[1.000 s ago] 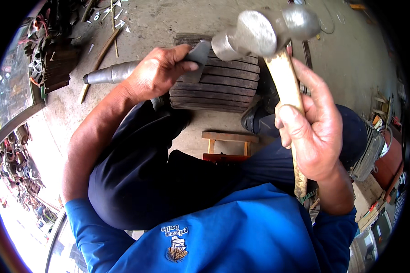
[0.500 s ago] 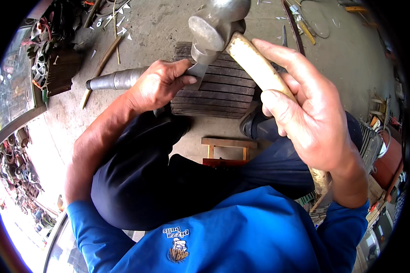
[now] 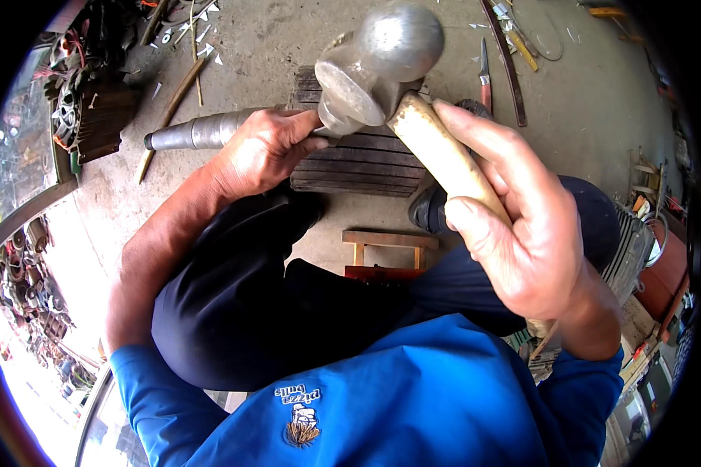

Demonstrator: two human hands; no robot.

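My right hand (image 3: 526, 226) is wrapped round the pale wooden handle (image 3: 444, 152) of a ball-peen hammer, with its forefinger stretched along the wood. The hammer's steel head (image 3: 401, 43) hangs over the thumb and fingertips of my left hand (image 3: 263, 152). Those fingers are closed in a pinch on a thin flat piece of sheet metal, now almost wholly hidden by the hammer head. Behind my left hand a tapered steel bar (image 3: 202, 134) runs out to the left. A dark grooved wooden block (image 3: 358, 171) lies beneath; whether the hammer touches the sheet I cannot tell.
A small wooden stool (image 3: 389, 240) is between my legs. A knife (image 3: 485, 78), a dark strip (image 3: 506, 62) and a long stick (image 3: 181, 97) lie on the concrete floor among white scraps. Piled metal parts (image 3: 35, 268) fill the left side; a reddish-brown box (image 3: 666, 268) stands right.
The hammer has come down with my right hand, and its head now covers the sheet metal seen before. My left hand has barely moved.
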